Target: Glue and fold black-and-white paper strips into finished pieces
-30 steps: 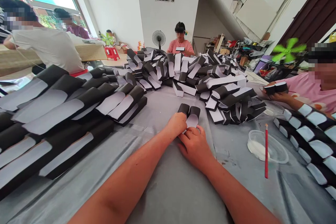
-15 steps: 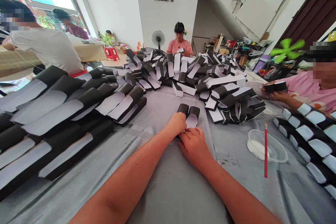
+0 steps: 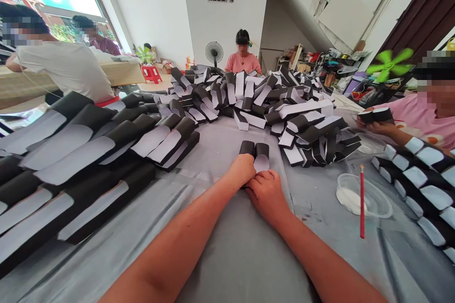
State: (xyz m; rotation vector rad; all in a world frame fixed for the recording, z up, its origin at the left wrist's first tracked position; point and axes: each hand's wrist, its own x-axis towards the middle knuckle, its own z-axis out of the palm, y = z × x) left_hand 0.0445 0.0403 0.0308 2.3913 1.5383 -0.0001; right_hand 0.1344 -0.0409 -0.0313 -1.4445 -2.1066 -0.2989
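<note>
From where I stood, the left hand (image 3: pixel 242 170) and the right hand (image 3: pixel 266 194) lay close together on the desk (image 3: pixel 227 255), which was covered by a grey sheet. Their knuckles almost met. Right at the fingertips sat a small black-and-white card piece (image 3: pixel 256 156), with two rounded black lobes side by side and a white panel showing below the right lobe. The grip was pressed together on its lower end: the left hand lay over that end's left side, while the right fingers (image 3: pixel 263 177) curled in against the bottom of the white panel. Exactly which fingers pinched it was hidden.

Good handling here seemed to rest on keeping both forearms low on the desk, so that the piece stayed steady, and on pressing evenly from both sides, so that the lobes stayed level and the white edge stayed smooth.

Long black-and-white stacks (image 3: pixel 71 151) filled the desk to the left, a large heap (image 3: pixel 284 104) rose ahead, and a neat row (image 3: pixel 423 184) ran along the right. A clear bowl (image 3: pixel 378 194) of white paste (image 3: pixel 350 200) stood nearby with a red-handled brush (image 3: pixel 362 208) across it. Further right, a co-worker's hand (image 3: pixel 380 128) held a similar piece (image 3: pixel 375 115).
</note>
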